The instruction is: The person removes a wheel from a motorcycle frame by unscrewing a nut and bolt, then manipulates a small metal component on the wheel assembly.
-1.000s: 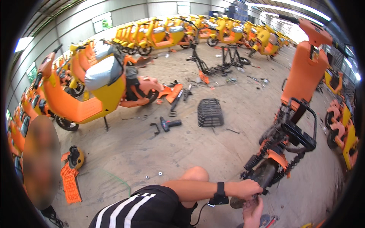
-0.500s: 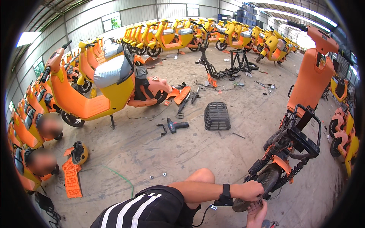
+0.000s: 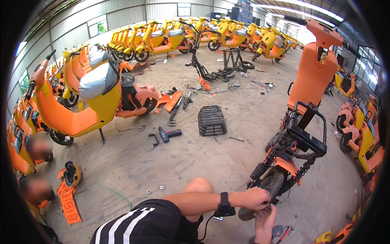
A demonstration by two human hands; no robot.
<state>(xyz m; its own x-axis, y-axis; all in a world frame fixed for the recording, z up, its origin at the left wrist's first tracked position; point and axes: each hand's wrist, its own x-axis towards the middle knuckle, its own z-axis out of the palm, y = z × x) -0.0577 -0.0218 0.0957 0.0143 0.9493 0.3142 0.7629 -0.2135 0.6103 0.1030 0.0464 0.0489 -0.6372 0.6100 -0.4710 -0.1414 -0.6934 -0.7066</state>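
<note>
My left hand (image 3: 255,198), with a black strap on its wrist, is closed with bent fingers at the lower side of the scooter's rear wheel (image 3: 273,182). Just below it, my right hand (image 3: 265,222) comes up from the lower edge, its fingers pinched close to the left hand's. Whatever lies between the fingertips is too small and hidden to name. The wheel belongs to a partly stripped orange scooter (image 3: 309,77), its black rear rack (image 3: 308,140) and shock absorbers (image 3: 264,166) bare.
On the concrete floor lie a cordless drill (image 3: 166,134), a black basket (image 3: 212,120), two nuts (image 3: 161,187) and an orange panel (image 3: 70,203) beside a helmet (image 3: 72,174). A red-handled tool (image 3: 286,234) is near my right hand. Yellow-orange scooters (image 3: 89,97) stand left and behind.
The view has turned to the right, so the surroundings sit farther left. Both hands stay together at the wheel, with only a slight shift of the fingers.
</note>
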